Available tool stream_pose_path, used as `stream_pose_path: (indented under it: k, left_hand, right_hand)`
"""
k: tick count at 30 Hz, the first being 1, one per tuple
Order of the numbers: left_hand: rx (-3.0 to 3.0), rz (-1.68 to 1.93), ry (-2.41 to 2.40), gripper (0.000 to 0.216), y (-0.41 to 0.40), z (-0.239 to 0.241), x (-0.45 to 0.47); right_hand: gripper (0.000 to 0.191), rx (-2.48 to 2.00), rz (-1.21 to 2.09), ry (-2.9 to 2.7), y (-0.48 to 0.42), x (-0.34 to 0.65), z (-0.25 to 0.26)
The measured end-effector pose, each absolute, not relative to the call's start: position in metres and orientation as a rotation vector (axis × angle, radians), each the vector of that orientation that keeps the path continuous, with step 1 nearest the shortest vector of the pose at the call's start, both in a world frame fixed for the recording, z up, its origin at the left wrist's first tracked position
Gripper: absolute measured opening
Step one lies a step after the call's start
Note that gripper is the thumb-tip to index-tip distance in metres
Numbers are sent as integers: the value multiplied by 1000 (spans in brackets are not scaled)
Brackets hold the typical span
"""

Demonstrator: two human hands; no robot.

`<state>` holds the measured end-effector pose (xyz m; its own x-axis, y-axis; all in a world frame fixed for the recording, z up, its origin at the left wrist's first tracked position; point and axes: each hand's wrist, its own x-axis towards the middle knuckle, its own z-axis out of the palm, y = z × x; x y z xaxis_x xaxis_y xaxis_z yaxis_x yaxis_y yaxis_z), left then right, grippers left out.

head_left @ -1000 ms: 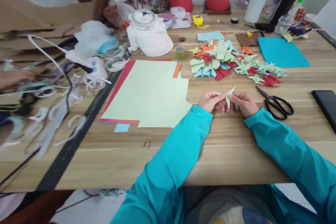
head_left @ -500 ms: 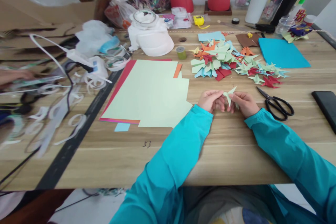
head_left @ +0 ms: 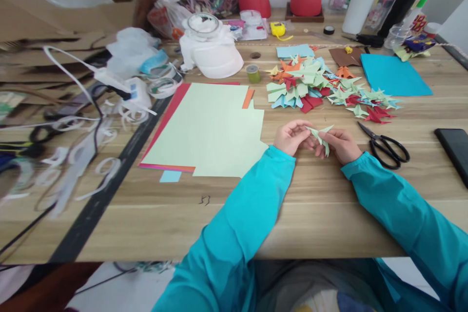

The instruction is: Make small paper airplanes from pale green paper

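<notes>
Between my two hands, just above the table, is a small pale green paper crane [head_left: 321,137] with pointed tips. My left hand [head_left: 293,137] pinches its left tip between thumb and fingers. On its other side my right hand [head_left: 339,144] is closed on the folded body. Behind my hands lies a pile of folded paper cranes [head_left: 310,80] in green, orange, red and blue. Black-handled scissors [head_left: 388,148] rest right of my right hand. To the left lie stacked sheets of pale green paper [head_left: 208,129] over red and orange ones.
A blue sheet [head_left: 397,75] lies at the back right, and a phone [head_left: 453,153] by the right edge. White bundled cloth [head_left: 212,53], a small green-yellow tub [head_left: 252,73] and a yellow tape measure [head_left: 278,29] stand farther back. Cables and white strips [head_left: 106,131] clutter the left.
The paper crane has turned between my fingers, its wings now pointing differently. At the far left, another person's hand has gone out of view.
</notes>
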<state>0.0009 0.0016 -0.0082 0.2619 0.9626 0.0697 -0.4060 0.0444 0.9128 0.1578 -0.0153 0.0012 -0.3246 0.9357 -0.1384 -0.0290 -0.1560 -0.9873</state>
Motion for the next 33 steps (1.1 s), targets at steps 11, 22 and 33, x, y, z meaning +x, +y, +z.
stream_pose_path:
  k: [11,22,33]
  left_hand:
    - [1031,994,749,27,-1,0,-6]
    - [1083,1023,779,22,0,3,-5]
    - [922,1074,753,27,-1,-1,-3]
  right_hand:
    - [43,-1098,1587,-1523,-16,157,14]
    - [40,-1054,1572,-1589,-14,159,14]
    - [38,-1082,1528,-1519,-15,160,8]
